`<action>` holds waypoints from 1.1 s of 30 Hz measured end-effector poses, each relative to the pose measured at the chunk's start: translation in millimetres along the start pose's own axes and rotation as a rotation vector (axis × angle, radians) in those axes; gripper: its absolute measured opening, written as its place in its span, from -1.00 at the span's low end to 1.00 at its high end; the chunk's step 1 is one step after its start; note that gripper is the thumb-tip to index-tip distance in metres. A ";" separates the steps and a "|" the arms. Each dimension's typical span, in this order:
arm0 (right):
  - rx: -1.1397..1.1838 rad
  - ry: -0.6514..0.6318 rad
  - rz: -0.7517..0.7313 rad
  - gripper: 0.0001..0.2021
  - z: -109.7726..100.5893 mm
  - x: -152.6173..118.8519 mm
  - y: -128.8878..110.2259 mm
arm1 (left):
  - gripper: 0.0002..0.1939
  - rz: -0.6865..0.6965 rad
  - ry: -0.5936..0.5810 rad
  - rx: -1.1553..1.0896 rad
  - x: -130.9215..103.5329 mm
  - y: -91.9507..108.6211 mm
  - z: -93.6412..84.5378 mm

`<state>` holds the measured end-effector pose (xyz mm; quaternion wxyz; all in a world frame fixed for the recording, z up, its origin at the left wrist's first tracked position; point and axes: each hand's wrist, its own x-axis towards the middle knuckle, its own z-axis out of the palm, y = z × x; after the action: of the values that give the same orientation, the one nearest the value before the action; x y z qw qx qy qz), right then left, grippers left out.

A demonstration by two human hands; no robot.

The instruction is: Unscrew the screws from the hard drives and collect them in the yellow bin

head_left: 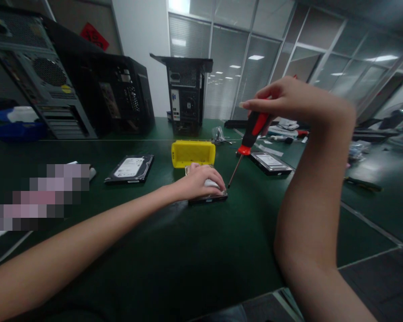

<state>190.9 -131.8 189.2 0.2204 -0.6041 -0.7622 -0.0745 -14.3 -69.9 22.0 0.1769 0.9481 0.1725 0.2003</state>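
Observation:
My left hand [203, 181] lies over a hard drive [208, 200] on the green table, its fingers curled down on the drive's top and right edge. Much of the drive is hidden beneath that hand. My right hand [272, 103] is raised with a bent wrist and grips the red and black handle of a screwdriver [253, 129]. The screwdriver slants down to the left. Its dark tip ends beside the drive's right corner; whether they touch I cannot tell. Just behind the drive stands a yellow plastic bin [193, 154].
Other hard drives lie to the left [129, 169] and to the right [270, 162]. Computer cases [188, 94] line the back and left. A second screwdriver [362, 183] lies far right, near small parts and plastic bags. A blurred-out object [47, 192] with a white cable is at left.

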 end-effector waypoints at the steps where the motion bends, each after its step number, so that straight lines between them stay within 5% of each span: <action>1: -0.006 0.001 0.001 -0.54 -0.2 0.2 -0.3 | -0.85 0.006 -0.003 0.008 1.4 0.8 1.7; 25: -0.004 -0.013 0.018 -0.55 0.5 0.2 2.3 | -0.83 -0.059 0.046 0.054 4.2 10.4 14.0; 33: 0.006 0.012 0.016 -0.51 0.6 1.0 3.0 | -0.87 -0.146 0.131 -0.175 -3.0 13.9 15.2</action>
<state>193.4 -129.9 188.7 0.2274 -0.6090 -0.7562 -0.0743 -6.6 -87.3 13.6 0.2612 0.8989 0.2340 0.2626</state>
